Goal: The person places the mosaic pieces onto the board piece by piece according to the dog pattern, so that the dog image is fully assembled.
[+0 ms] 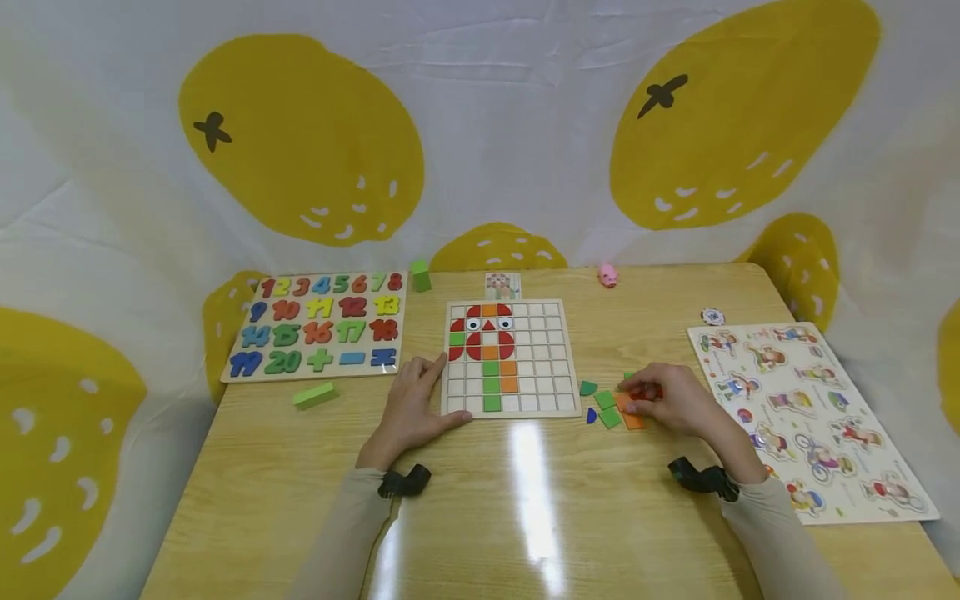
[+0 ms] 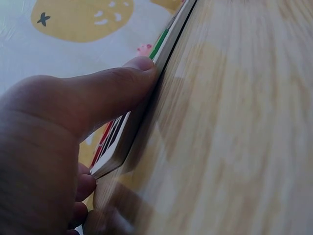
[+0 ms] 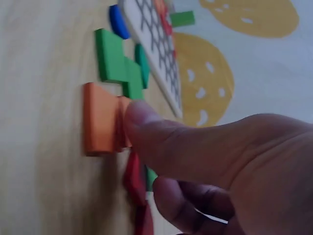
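My left hand point(image 1: 412, 404) steadies the near left corner of a wooden grid board point(image 1: 540, 358). In the left wrist view its thumb point(image 2: 110, 90) lies straight along the board's near edge, other fingers by the corner. Red, orange and green tiles and two eye pieces fill some left squares. Right of the board, my right hand point(image 1: 675, 400) is over loose pieces, thumb and fingers apart. Its thumb point(image 3: 146, 129) overlaps one of the orange tiles point(image 3: 100, 120) in the right wrist view. Red pieces point(image 3: 135, 178) lie partly hidden beneath the fingers. Green tiles point(image 1: 610, 417) sit beside them.
A number puzzle board point(image 1: 315, 318) lies at left, with a green block point(image 1: 316, 396) before it and another green block point(image 1: 421, 276) behind. A picture card point(image 1: 502, 286) touches the grid board's far side. A figure puzzle point(image 1: 810, 425) lies at right; a pink pig point(image 1: 608, 276) stands behind.
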A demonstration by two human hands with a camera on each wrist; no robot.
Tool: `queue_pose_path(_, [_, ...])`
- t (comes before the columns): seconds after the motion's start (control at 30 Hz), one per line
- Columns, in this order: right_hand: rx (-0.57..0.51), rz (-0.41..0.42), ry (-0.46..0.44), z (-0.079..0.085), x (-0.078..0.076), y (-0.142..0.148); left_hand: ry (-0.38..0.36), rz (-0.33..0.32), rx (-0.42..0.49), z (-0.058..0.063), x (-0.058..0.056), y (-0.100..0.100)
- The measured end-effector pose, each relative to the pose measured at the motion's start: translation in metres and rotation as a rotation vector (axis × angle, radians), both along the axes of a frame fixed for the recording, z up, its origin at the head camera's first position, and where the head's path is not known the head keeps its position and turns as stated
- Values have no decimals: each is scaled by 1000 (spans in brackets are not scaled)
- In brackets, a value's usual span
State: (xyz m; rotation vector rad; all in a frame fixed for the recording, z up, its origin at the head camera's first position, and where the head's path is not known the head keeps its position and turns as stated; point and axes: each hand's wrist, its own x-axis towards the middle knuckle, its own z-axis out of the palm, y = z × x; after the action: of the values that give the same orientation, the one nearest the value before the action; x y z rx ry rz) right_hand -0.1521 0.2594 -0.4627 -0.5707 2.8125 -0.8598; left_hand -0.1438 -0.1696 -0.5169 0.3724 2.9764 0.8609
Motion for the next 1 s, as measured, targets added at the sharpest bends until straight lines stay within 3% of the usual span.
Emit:
queue_pose_path(0.17, [1, 24, -20, -3, -1, 0, 9, 10, 28, -1, 1, -3])
queue_pose_path(0.37, [-55, -27, -15, -3, -13, -2, -1, 10, 41, -1, 2, -3])
queue_pose_path(0.5, [-283, -65, -75, 1, -26, -24, 1, 5, 43, -1, 3, -4])
queue_pose_path(0.63, [-492, -61, -166, -3, -40, -68, 3, 7, 35, -3, 2, -5])
queue_pose_path(0.77, [-436, -53, -188, -16, -48, -107, 3, -1, 20, -4, 0, -4])
queue_pose_path(1.0, [-291, -93, -60, -29, -47, -132, 22, -9, 29, 1, 0, -2])
